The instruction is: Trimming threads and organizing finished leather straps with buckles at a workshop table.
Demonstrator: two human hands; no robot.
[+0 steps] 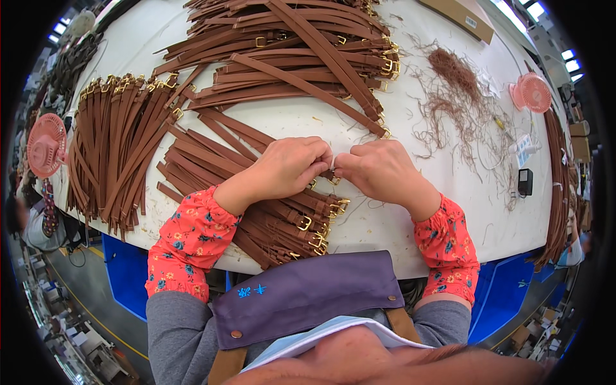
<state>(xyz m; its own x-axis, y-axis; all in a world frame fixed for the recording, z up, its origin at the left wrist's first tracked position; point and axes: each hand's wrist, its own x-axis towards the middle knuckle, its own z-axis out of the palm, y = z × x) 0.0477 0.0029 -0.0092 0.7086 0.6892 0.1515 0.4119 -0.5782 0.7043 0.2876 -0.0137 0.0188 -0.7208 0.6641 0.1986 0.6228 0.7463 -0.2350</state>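
Observation:
My left hand (292, 168) is closed over a brown belt (231, 136), whose buckle end seems to come out at the fingertips. Facing it, my right hand (383, 172) is pinched shut, its fingertips almost touching the left ones. A thin pale sliver shows between the two hands; what the right fingers grip is hidden. Under and below my left hand lies a pile of brown belts (256, 221), their gold buckles (305, 223) pointing right.
More belts are stacked at the far middle (282, 77), with another bundle (112, 147) at the left. Loose brown threads (449, 83) litter the right side of the white table (443, 228). Pink fans (531, 93) stand at both sides. A black adapter (525, 182) sits near the right edge.

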